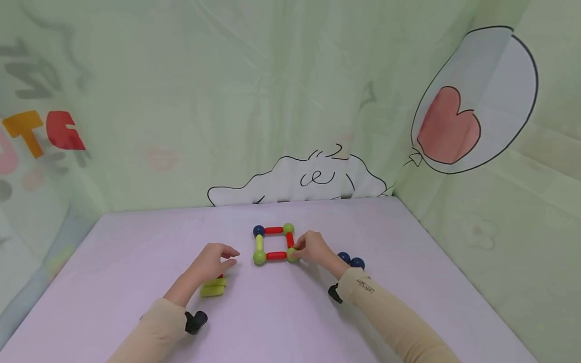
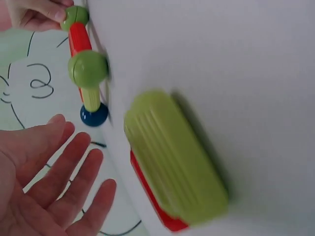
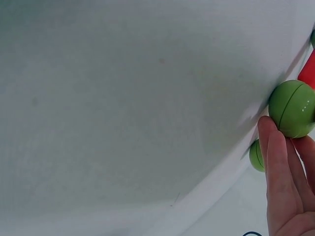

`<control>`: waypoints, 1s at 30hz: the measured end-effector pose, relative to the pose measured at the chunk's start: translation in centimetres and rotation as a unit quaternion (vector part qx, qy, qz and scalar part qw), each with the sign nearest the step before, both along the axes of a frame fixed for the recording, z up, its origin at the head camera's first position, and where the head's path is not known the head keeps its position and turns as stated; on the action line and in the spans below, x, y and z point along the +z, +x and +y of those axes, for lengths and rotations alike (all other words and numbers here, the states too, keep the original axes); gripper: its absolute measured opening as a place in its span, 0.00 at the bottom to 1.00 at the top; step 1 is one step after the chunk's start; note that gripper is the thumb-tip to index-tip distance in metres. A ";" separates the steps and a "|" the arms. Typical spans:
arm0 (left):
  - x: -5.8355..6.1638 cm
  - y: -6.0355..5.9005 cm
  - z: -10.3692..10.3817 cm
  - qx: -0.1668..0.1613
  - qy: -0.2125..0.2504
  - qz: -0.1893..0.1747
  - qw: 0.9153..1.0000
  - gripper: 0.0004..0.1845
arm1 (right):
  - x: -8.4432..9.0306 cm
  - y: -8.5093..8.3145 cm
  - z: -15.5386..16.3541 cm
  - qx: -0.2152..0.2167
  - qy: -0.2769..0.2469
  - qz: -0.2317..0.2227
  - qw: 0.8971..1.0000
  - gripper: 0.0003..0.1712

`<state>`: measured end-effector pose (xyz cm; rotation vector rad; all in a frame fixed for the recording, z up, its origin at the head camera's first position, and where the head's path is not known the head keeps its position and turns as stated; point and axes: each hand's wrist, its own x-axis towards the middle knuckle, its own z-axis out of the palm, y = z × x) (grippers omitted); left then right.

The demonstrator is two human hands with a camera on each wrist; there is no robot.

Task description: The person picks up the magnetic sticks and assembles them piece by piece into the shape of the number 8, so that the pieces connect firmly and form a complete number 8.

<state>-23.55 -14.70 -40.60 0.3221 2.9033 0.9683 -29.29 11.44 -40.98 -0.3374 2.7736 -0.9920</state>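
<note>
Four balls join four rods into a light, rigid square (image 1: 274, 243). Right hand (image 1: 313, 248) pinches its green corner ball (image 1: 292, 255); left hand (image 1: 210, 262) hovers, fingers apart, empty. Joints likely separate; grasp at balls.

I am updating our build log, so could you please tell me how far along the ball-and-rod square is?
Done: the square lies closed on the table, four rods joining four corner balls. In hand: the right hand pinches the near-right green ball; the left hand hovers open above spare yellow-green rods. Left: those spare rods and two dark blue balls lie unused.
</note>
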 end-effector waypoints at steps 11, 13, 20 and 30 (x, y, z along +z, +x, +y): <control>-0.3 1.8 -4.1 0.016 -0.064 -0.060 0.996 0.09 | -0.2 -0.2 0.0 0.011 0.007 0.004 1.000 0.09; -0.5 1.9 -4.4 0.018 -0.061 -0.072 0.995 0.09 | -0.2 -0.2 0.0 0.008 0.008 0.001 1.000 0.09; -1.2 1.9 -4.7 0.005 -0.067 -0.068 0.995 0.11 | -0.1 -0.2 0.0 -0.002 0.008 -0.006 1.000 0.11; -1.7 1.5 -4.6 -0.003 -0.082 -0.031 0.996 0.08 | -0.1 -0.2 -0.1 -0.005 0.006 -0.009 1.000 0.10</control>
